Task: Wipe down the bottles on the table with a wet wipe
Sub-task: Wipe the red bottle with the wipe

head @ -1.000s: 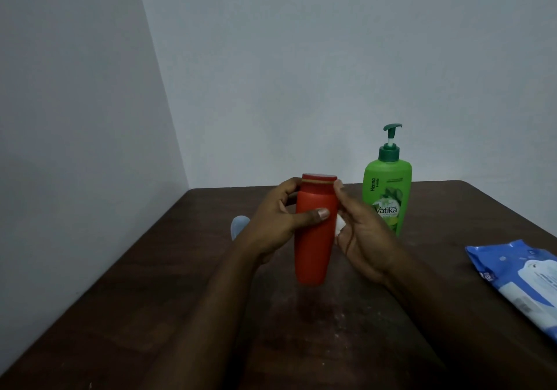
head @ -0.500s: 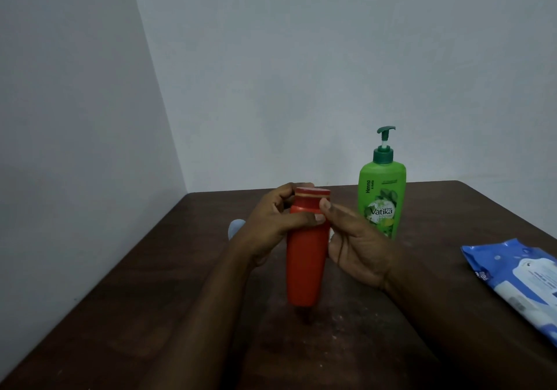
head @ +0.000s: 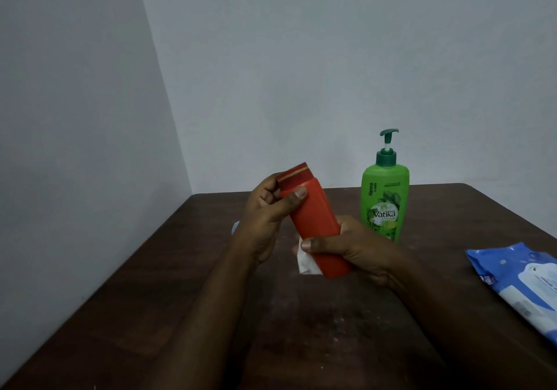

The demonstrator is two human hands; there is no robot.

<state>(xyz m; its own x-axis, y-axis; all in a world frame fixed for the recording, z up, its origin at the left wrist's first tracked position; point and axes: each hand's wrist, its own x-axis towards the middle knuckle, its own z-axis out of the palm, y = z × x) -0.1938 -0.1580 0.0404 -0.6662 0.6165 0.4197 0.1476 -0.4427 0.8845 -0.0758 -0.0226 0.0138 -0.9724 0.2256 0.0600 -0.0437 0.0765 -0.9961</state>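
Both hands hold a red bottle (head: 316, 224) in the air above the dark wooden table (head: 150, 299). The bottle is tilted, with its darker red cap (head: 294, 175) up and to the left and its base down and to the right. The left hand (head: 265, 218) grips the neck just below the cap, fingers curled behind it and the thumb laid across the front. The right hand (head: 358, 251) wraps round the lower body, its thumb pressed across the front face. A white wet wipe (head: 306, 264) shows under that thumb, beside the bottle's lower left edge; how much of it lies inside the palm cannot be told. Behind the right hand a green Vatika pump bottle (head: 384, 206) stands upright on the table, apart from the red one. A blue pack of wet wipes (head: 518, 284) lies flat at the table's right edge. A small pale blue object (head: 235, 227) peeks out behind the left wrist, too hidden to identify.
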